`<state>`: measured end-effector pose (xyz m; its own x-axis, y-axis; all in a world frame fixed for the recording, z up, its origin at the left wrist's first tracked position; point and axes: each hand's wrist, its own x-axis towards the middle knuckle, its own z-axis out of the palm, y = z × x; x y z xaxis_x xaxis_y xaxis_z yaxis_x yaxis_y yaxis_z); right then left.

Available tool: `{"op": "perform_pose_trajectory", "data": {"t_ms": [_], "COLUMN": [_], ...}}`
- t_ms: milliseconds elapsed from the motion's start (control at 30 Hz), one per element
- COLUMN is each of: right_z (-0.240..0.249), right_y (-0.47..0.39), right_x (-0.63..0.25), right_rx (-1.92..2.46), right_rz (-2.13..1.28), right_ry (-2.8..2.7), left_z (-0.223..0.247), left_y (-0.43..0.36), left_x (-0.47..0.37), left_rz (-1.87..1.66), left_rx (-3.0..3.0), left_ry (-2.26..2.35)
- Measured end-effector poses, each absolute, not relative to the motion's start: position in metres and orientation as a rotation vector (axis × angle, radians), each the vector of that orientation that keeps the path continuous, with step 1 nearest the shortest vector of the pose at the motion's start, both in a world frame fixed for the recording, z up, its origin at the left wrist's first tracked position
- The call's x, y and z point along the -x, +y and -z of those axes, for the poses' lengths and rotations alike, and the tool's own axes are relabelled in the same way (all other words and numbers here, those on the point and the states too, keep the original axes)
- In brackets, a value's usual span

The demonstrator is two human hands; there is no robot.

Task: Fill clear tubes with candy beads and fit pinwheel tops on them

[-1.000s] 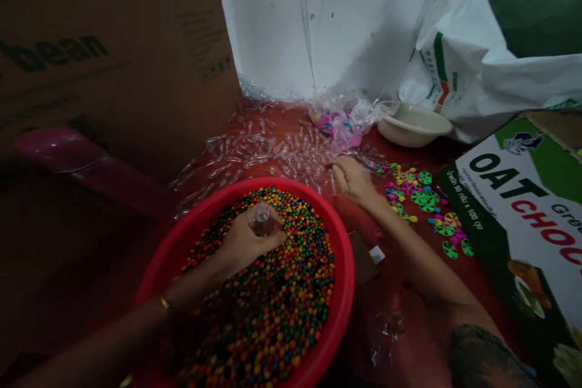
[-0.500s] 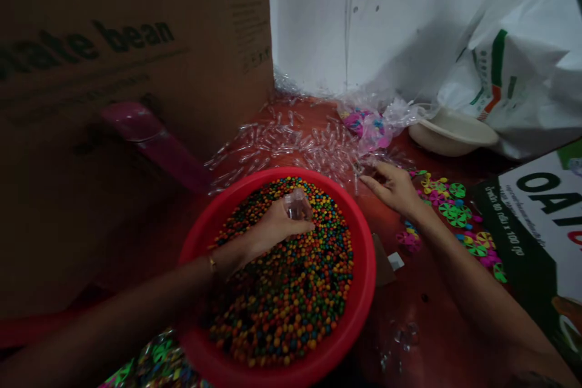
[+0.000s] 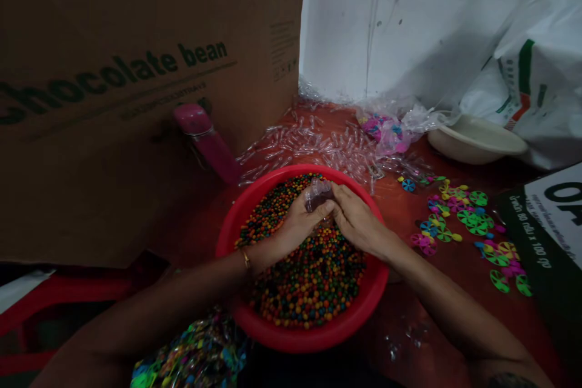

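Above a red basin (image 3: 224, 242) of small coloured candy balls (image 3: 304, 291), my two hands meet. My left hand (image 3: 302, 218) is wrapped round clear plastic tubes (image 3: 318, 193), seemingly a small bunch held upright; their exact shape is hard to make out. Against their right side, my right hand (image 3: 357, 218) has its fingers curled in and pressed together near the left thumb. Whatever those fingers pinch is hidden. Behind the basin a pile of similar clear tubes (image 3: 318, 145) lies scattered on the red tabletop (image 3: 395, 206).
A large cardboard box (image 3: 136, 194) stands at left, with a pink bottle (image 3: 207, 142) by it. To the right are colourful plastic wheels (image 3: 473, 218), a cream bowl (image 3: 482, 139) and an OAT box (image 3: 545, 236). Wrapped colourful pieces (image 3: 195, 357) lie below the basin.
My right hand has moved left from the edge of the tube pile to my left hand over the basin. The left hand keeps its hold on the clear plastic. The view has shifted left.
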<state>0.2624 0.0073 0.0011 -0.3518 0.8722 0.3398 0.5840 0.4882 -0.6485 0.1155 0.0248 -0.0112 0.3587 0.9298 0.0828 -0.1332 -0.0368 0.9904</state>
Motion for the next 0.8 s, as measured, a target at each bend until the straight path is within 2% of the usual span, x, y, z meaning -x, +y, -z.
{"op": "perform_pose_trajectory", "data": {"t_ms": [233,467,667,800], "right_z": [-0.004,0.021,0.014,-0.01], "right_y": [-0.001,0.004,-0.017,-0.069], "right_x": [-0.258,-0.262,-0.271,-0.29], "right_rx": [1.259,1.176,1.226,1.345], "right_rz": [-0.494,-0.432,-0.376,-0.244], "right_ry": [-2.199,-2.146,-1.945,-1.963], "left_z": [0.016,0.027,0.0,-0.026], "left_y": [0.018,0.03,0.021,-0.012], "left_x": [-0.121,-0.118,-0.123,-0.14], "left_rz": [-1.229,-1.208,-1.194,-1.228], "left_rx": [-1.378,-1.514,-1.88,-1.903], "left_ry": [0.959,0.942,0.933,0.845]}}
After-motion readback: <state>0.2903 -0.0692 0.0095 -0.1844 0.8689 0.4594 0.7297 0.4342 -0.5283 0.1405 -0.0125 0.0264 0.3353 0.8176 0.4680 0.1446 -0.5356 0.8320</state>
